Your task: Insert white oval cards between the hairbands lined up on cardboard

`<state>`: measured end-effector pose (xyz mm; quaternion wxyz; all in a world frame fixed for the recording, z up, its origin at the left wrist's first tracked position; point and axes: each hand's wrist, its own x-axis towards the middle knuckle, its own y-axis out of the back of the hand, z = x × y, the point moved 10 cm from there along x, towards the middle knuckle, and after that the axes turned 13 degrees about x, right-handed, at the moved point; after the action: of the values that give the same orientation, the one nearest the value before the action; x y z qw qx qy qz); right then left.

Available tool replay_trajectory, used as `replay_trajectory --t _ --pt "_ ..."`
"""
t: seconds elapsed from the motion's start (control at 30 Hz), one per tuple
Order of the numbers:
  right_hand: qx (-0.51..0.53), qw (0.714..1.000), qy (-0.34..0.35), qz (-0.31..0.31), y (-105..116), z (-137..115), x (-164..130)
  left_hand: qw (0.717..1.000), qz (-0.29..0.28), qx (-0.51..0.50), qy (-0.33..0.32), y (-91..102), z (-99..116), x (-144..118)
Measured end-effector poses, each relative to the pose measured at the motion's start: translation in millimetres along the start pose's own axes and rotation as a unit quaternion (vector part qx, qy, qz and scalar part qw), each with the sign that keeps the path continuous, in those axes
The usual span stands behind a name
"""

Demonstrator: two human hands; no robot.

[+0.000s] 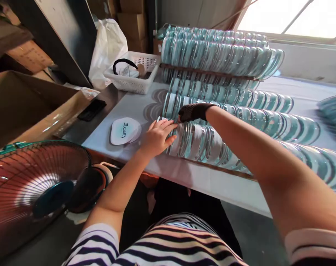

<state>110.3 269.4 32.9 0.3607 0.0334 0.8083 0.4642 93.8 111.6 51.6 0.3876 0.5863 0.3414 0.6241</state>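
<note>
Rows of clear round glass discs with shiny rims stand on edge along the table. My bare left hand point(158, 137) reaches to the left end of the nearest row point(203, 144), its fingers stretched out over the end discs and its thumb apart. Just right of it is my right hand point(194, 112), in a dark glove, over the same end of that row. Its fingers curl downward, and what they grip is hidden. Behind the glove runs a second row of glass discs point(273, 122). A white rounded pad point(119, 132) printed with lettering lies left of my left hand.
A white perforated basket point(134, 87) with small items stands at the back left, beside a white plastic bag point(107, 48). More discs fill a rack point(217, 55) behind. A dark phone point(92, 110), an open carton point(40, 107) and a caged fan point(40, 184) are at left.
</note>
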Motion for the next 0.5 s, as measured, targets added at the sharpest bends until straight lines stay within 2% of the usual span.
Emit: replay_trajectory --t 0.1,0.17,0.2,0.27,0.37,0.43,0.5 --pt "0.012 0.997 -0.002 -0.074 -11 -5 14 1.0 0.001 0.003 0.0 -1.2 -1 -1" --pt "-0.059 0.995 0.035 -0.071 -8 -18 12 1.0 0.003 0.001 0.001 -0.4 -2 -1" --pt "-0.102 0.992 0.052 -0.048 -3 -25 9 1.0 0.003 0.0 0.002 -0.1 -2 -1" --pt "-0.161 0.984 0.06 0.039 11 -35 -6 1.0 0.0 -0.003 0.004 0.1 -2 -1" --pt "-0.146 0.973 0.035 0.174 15 -41 -46 1.0 0.0 -0.01 0.006 0.1 -1 0" --pt "-0.117 0.96 0.026 0.251 -3 -46 -77 1.0 0.003 -0.016 0.006 -0.5 -2 1" --pt "-0.104 0.947 0.024 0.303 -39 -56 -102 1.0 0.005 -0.019 0.002 -2.0 -3 3"
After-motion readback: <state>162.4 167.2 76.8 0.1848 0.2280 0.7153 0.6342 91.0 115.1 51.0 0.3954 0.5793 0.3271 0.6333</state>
